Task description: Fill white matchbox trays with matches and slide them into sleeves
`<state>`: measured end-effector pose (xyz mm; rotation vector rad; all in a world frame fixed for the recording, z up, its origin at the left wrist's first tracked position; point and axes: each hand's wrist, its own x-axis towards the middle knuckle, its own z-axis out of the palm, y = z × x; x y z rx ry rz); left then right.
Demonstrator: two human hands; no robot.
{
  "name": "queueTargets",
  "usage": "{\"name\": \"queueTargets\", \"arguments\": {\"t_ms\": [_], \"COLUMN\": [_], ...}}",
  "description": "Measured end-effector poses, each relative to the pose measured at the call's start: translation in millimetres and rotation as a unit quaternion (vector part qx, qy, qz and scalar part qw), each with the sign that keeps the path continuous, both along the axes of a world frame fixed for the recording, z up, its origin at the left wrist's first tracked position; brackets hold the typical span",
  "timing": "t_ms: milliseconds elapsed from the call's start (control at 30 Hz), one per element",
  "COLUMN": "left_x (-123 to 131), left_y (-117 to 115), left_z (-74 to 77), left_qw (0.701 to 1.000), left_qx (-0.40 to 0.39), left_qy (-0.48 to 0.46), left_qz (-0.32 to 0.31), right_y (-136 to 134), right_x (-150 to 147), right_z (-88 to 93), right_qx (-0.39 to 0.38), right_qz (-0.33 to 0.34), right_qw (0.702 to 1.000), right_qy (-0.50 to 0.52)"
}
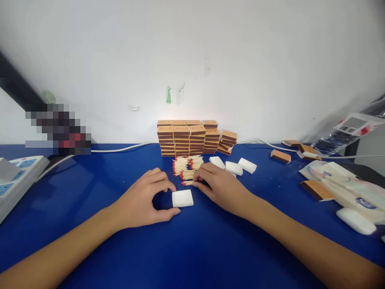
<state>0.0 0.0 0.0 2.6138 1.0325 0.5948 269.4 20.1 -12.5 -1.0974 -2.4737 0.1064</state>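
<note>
Aligning matches (187,175) helps: right hand (221,184) at their ends (grip unclear), left hand (144,197), thumb and finger parted, bracketing the tray (183,198).

Power strip (24,178), white cable (120,150), perhaps a tissue pack (350,192).

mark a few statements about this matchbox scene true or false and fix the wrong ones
1. The matches have red heads. True.
2. The stacked matchboxes stand behind the matches. True.
3. The right hand is resting on the stacked matchboxes. False: it is at the matches.
4. The left hand curves around the left end of a white tray. True.
5. The table is red. False: it is blue.
</note>
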Motion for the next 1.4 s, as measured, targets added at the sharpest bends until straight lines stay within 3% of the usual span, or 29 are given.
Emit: {"name": "queueTargets", "arguments": {"t_ms": [1400], "left_x": [3], "left_y": [-6], "left_z": [1.9], "left_qw": [0.999], "left_qx": [0.029], "left_qy": [-0.004], "left_qz": [-0.038], "right_y": [-6], "right_x": [13], "right_z": [14.0], "right_qx": [-0.080], "right_qz": [-0.003], "right_qw": [0.993], "right_qy": [-0.086]}}
